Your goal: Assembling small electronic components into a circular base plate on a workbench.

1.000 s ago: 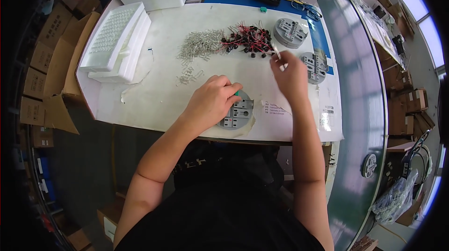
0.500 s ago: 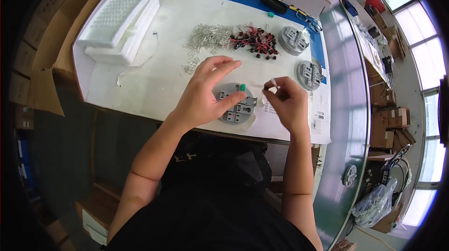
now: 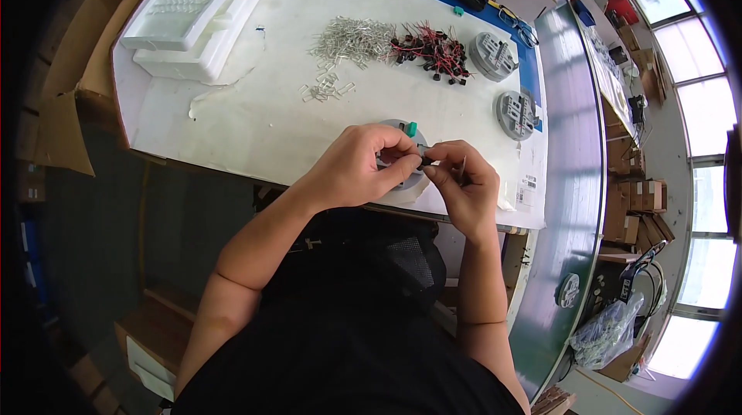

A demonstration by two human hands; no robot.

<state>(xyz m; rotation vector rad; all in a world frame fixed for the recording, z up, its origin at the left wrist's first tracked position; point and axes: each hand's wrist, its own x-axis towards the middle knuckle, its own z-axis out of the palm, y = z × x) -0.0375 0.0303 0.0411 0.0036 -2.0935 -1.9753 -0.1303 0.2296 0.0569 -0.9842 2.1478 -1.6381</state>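
My left hand (image 3: 359,166) and my right hand (image 3: 466,187) meet over a round grey fixture (image 3: 403,182) at the table's front edge. Both are closed, their fingertips pinching a small black part (image 3: 426,161) between them. A thin pale piece sticks up among the right fingers; what it is I cannot make out. A green block (image 3: 411,130) stands on the fixture's far side. My hands cover most of the fixture's middle.
Beyond my hands lie a heap of clear U-shaped pieces (image 3: 352,40) and black parts with red wires (image 3: 433,50). Two more grey fixtures (image 3: 493,56) sit at the right. White foam trays (image 3: 197,9) are stacked at the left. Scissors (image 3: 525,32) lie at the back right.
Both hands have come together over the fixture. The left fingers, spread before, have closed at the black part, which the right hand has brought leftward. The head view has shifted slightly.
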